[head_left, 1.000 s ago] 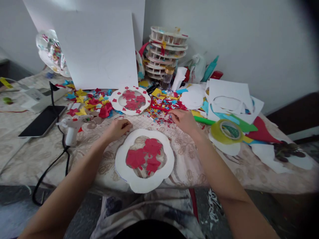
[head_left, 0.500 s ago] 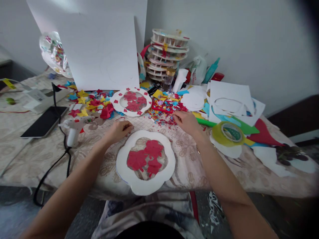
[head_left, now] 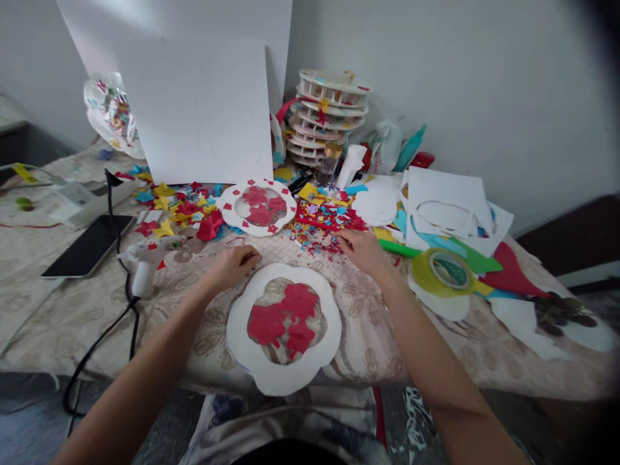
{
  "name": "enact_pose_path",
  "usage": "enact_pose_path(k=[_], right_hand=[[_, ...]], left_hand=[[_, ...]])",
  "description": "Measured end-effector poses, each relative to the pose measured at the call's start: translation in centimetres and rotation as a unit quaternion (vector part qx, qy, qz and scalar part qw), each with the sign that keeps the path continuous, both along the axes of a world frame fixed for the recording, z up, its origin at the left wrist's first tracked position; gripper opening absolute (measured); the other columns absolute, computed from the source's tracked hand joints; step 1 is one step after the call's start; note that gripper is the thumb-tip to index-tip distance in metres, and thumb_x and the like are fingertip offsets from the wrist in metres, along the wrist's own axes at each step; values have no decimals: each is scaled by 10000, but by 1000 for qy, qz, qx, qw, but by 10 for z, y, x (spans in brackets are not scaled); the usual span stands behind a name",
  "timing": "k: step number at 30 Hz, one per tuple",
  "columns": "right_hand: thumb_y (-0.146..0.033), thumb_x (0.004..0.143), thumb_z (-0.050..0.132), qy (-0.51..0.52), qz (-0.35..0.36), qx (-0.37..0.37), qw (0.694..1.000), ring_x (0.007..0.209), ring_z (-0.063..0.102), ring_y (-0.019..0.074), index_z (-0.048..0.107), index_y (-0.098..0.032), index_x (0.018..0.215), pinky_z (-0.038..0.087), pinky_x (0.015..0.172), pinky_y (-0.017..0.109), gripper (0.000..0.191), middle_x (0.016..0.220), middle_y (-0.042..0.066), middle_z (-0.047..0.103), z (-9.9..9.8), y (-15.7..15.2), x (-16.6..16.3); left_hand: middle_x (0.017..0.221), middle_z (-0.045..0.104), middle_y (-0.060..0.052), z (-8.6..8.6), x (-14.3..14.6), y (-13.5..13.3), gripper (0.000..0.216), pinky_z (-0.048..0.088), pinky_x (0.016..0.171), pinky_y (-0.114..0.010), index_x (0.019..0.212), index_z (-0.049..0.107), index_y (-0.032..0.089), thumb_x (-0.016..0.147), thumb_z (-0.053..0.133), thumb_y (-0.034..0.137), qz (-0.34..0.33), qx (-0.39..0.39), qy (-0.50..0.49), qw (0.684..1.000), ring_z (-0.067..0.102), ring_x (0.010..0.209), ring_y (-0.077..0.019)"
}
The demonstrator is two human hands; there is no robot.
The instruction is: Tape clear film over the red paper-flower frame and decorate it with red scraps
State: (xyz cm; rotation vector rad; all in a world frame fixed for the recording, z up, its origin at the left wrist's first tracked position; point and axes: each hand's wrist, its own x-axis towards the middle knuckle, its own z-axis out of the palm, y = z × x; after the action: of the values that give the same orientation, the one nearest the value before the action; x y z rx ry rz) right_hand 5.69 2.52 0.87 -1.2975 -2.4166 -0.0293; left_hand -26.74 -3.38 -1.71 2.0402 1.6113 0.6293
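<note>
Flower-shaped white frame [head_left: 283, 381] has left hand [head_left: 236, 262] at eleven o'clock, right hand [head_left: 362, 250] near one-thirty; both are curled, but whether either holds anything I cannot tell.

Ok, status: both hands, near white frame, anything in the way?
Left hand curled, right hand beside confetti; any hold unclear. White frame on table, red paper flowers in its opening. Nothing covering it.

We find the near frame [head_left: 238, 323] by the front edge of the table [head_left: 368, 342], paper flowers [head_left: 267, 324] within its opening, the left hand [head_left: 237, 263] and right hand [head_left: 361, 250] just behind it to either side. We note a glue gun [head_left: 143, 278], then a phone [head_left: 90, 248], leftward; a tape roll [head_left: 420, 278] rightward; and farther back, a second frame [head_left: 227, 208] before a board [head_left: 208, 110].
</note>
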Motion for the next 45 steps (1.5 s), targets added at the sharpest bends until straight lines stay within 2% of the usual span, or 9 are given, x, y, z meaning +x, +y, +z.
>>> enact_pose_path(k=[6, 17, 27, 37, 45], right_hand=[[-194, 906, 461, 2, 1, -11, 1000, 843, 664, 203, 676, -198, 1022, 468, 769, 305, 244, 980, 69, 720, -2, 1, 0], [-208, 906, 452, 15, 4, -16, 1000, 815, 668, 196, 680, -217, 1010, 495, 769, 317, 251, 968, 53, 722, -8, 3, 1], [-217, 914, 449, 31, -4, -33, 999, 859, 671, 217, 673, -185, 1049, 502, 801, 350, 263, 1025, 82, 714, -10, 7, 6], [-203, 901, 457, 55, -20, -37, 998, 800, 668, 213, 671, -203, 993, 501, 746, 334, 233, 943, 68, 720, -4, 11, 14], [-203, 895, 456, 68, -31, -58, 995, 828, 672, 225, 656, -208, 1006, 510, 762, 351, 228, 975, 77, 716, -4, 12, 17]], left_hand=[[621, 631, -28, -4, -1, 1, 303, 389, 532, -237, 823, 620, 165, 852, 445, 411, -3, -4, -9, 1000, 548, 562, -149], [597, 604, -17, 0, 0, 0, 299, 380, 514, -234, 808, 612, 160, 856, 435, 396, -4, -26, -28, 999, 539, 525, -135], [677, 651, -38, 3, -1, 0, 244, 385, 553, -244, 821, 632, 168, 831, 443, 323, 0, 3, 5, 1000, 537, 584, -147], [676, 647, -25, 3, 0, 0, 236, 406, 574, -261, 836, 622, 185, 850, 446, 341, 0, -18, -4, 1000, 563, 592, -158], [716, 664, -31, -2, -2, 0, 226, 406, 554, -267, 855, 622, 195, 870, 452, 343, 3, -32, -9, 999, 570, 595, -161]])
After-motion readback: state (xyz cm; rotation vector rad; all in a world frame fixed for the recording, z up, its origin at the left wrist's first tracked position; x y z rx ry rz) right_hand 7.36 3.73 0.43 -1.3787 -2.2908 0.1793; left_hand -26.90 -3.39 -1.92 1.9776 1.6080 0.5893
